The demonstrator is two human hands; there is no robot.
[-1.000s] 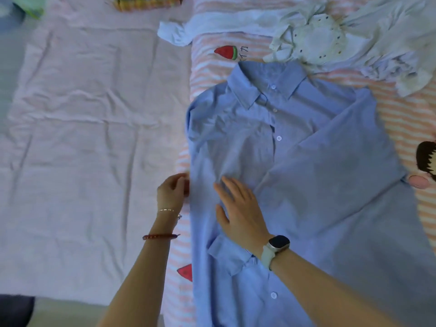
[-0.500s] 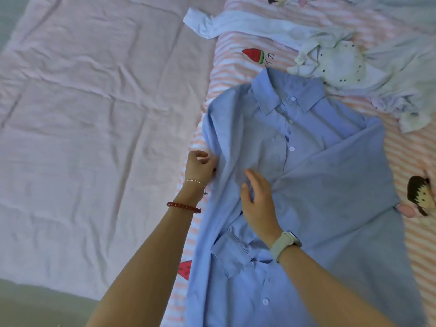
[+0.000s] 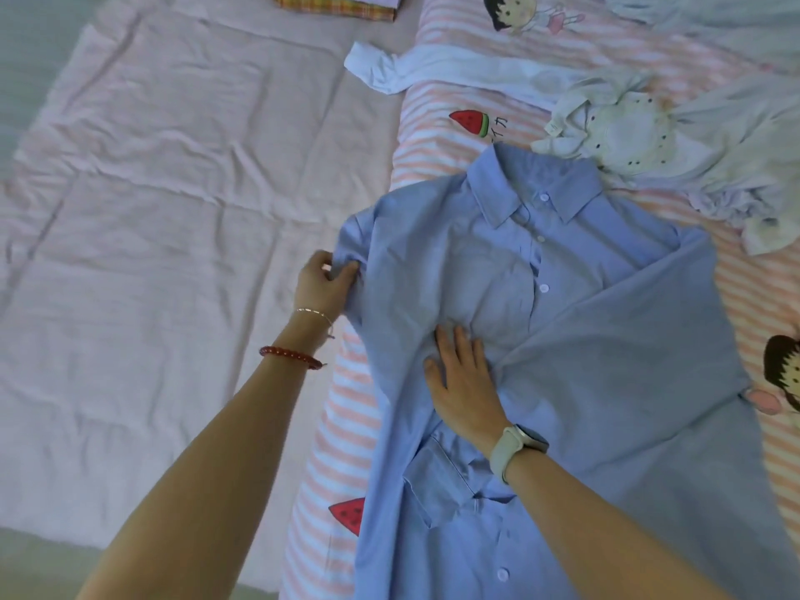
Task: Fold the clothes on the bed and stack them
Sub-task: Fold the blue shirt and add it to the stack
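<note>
So the bed (image 3: 173, 253) is taking up pretty much everything here, with a wrinkled pale pink sheet on one half and a pink-and-white striped cartoon-print cover (image 3: 355, 426) running along the other half. Lying on that striped side is the long light blue button-up shirt (image 3: 606, 383), front side up, collar pointing away from the person and hem running back toward them, so its long axis is going straight out from their body. One side of it is already sitting folded diagonally over the front. The person's left hand (image 3: 324, 282) is pinching the shirt's shoulder edge on the side nearest the pink sheet, while the right hand (image 3: 463, 378) is lying flat with fingers spread on the chest just beside the button placket, pinning it down. My guess is the left hand is the one getting ready to bring that edge inward across the body, since it's on the outer side. Beyond the collar a crumpled pile of white clothes (image 3: 649, 132) is waiting, with a white sleeve trailing out toward the sheet. A folded yellowish plaid stack (image 3: 342, 8) is sitting at the far edge. Writing-wise, there are a couple of small dark characters next to the watermelon print (image 3: 472, 122), but I can't read them, and a tiny tag on the white clothes is too small to make out.
</note>
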